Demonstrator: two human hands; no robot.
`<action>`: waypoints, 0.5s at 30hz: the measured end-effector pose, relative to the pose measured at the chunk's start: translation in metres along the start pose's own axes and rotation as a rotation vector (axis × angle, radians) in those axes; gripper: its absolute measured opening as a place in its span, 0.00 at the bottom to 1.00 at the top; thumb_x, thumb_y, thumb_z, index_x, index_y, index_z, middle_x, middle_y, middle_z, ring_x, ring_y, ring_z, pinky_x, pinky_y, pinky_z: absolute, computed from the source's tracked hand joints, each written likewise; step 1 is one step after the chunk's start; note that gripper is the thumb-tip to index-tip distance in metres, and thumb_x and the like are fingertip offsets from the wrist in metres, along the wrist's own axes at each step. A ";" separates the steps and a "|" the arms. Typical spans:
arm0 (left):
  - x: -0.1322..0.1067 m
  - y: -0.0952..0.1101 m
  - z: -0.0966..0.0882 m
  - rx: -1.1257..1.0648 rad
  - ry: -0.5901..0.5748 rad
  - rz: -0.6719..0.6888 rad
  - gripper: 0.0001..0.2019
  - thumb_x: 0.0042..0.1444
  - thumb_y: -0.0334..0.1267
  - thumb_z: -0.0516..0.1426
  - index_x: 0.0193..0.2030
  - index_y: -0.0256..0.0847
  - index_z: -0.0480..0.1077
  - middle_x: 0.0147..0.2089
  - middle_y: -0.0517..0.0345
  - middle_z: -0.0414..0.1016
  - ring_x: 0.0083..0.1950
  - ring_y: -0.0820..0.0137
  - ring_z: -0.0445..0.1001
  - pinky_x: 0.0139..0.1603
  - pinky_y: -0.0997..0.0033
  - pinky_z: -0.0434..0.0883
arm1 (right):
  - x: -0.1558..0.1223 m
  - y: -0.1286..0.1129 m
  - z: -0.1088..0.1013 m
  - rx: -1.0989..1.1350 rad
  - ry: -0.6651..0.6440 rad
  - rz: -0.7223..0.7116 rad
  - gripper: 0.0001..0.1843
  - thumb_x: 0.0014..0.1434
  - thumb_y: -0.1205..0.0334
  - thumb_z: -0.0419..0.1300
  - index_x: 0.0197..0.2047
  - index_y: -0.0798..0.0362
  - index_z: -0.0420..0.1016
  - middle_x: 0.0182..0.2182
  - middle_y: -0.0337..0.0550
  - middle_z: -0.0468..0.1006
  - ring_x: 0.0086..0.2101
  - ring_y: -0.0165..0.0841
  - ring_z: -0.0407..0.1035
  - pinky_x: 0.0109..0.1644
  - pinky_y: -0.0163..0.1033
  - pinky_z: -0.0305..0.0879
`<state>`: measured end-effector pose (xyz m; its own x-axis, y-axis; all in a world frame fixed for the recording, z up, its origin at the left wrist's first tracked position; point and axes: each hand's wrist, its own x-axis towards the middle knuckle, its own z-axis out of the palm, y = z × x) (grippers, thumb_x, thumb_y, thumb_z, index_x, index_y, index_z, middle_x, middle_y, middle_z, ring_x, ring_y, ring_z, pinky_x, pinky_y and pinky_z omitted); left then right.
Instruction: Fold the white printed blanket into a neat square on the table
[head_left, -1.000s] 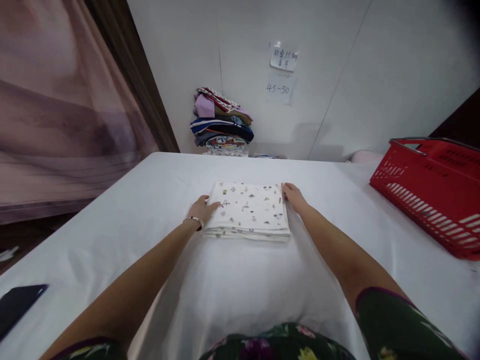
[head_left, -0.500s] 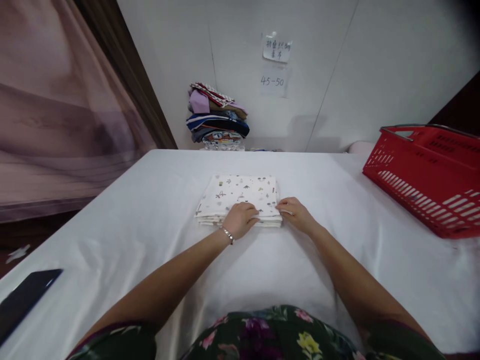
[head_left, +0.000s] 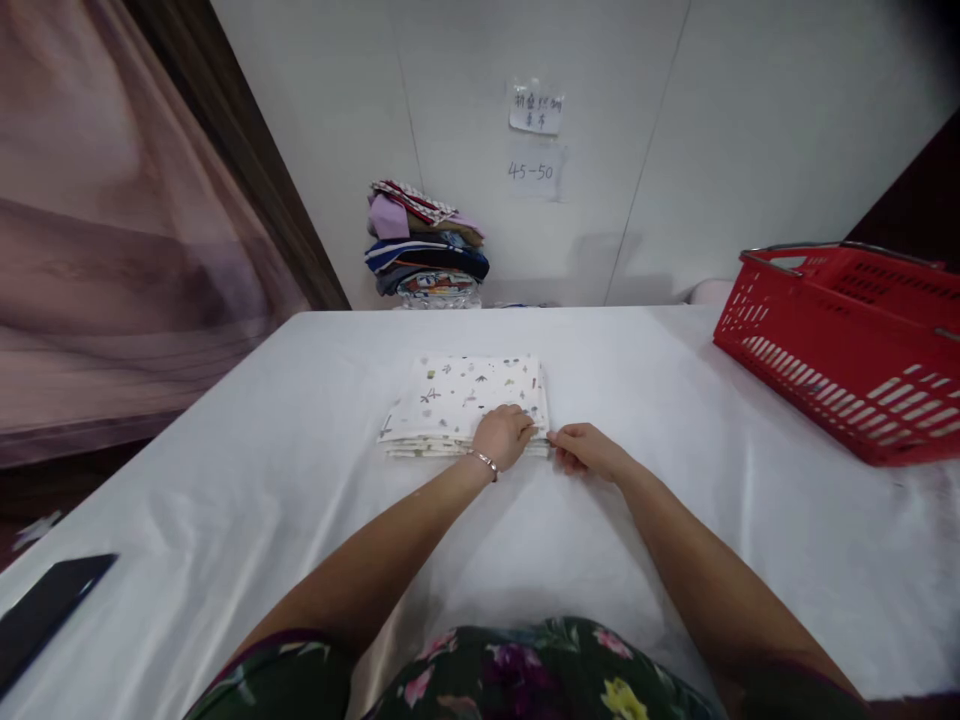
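Observation:
A folded white cloth (head_left: 465,395) with small printed motifs lies in several layers on the white-covered table. My left hand (head_left: 504,436), with a bracelet at the wrist, is over the cloth's front edge near its right corner, fingers closed on the top layer. At the front right corner, my right hand (head_left: 589,450) pinches the edge of the cloth between thumb and fingers. The lower layers show as a stacked fold along the front, partly hidden behind my left hand.
A red plastic basket (head_left: 840,350) stands at the right of the white tablecloth (head_left: 300,420). Against the back wall rises a pile of folded fabrics (head_left: 427,245). A dark flat object (head_left: 52,615) lies at the left edge, near a pink curtain (head_left: 112,250).
My left hand has slid right along the front edge, closer to the right corner. My right hand has shifted slightly lower at that corner. The view has turned a little.

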<state>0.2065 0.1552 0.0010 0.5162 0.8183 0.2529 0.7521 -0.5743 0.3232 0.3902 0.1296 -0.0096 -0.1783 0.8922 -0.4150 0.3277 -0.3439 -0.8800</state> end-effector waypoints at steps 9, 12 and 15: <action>-0.002 0.004 0.001 -0.096 0.061 -0.063 0.12 0.59 0.38 0.50 0.29 0.41 0.72 0.31 0.58 0.69 0.37 0.71 0.67 0.37 0.72 0.63 | 0.002 -0.003 0.002 0.176 -0.005 -0.046 0.12 0.50 0.57 0.58 0.22 0.53 0.63 0.15 0.33 0.67 0.14 0.22 0.60 0.13 0.29 0.45; -0.003 0.008 0.004 -0.022 0.079 0.003 0.12 0.59 0.38 0.50 0.29 0.41 0.71 0.32 0.57 0.68 0.37 0.71 0.66 0.38 0.71 0.62 | 0.003 0.000 0.005 0.193 -0.019 -0.073 0.08 0.48 0.60 0.59 0.24 0.53 0.64 0.15 0.32 0.67 0.14 0.22 0.60 0.13 0.29 0.44; -0.008 0.008 0.009 0.041 0.079 0.067 0.11 0.59 0.38 0.50 0.32 0.41 0.72 0.34 0.56 0.69 0.38 0.69 0.66 0.40 0.68 0.62 | 0.005 0.002 0.008 0.189 -0.030 -0.086 0.07 0.46 0.60 0.59 0.25 0.54 0.65 0.15 0.32 0.68 0.13 0.22 0.59 0.13 0.29 0.45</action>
<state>0.2115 0.1441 -0.0064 0.5330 0.7728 0.3444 0.7341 -0.6248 0.2659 0.3829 0.1311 -0.0147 -0.2263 0.9124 -0.3410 0.1305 -0.3185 -0.9389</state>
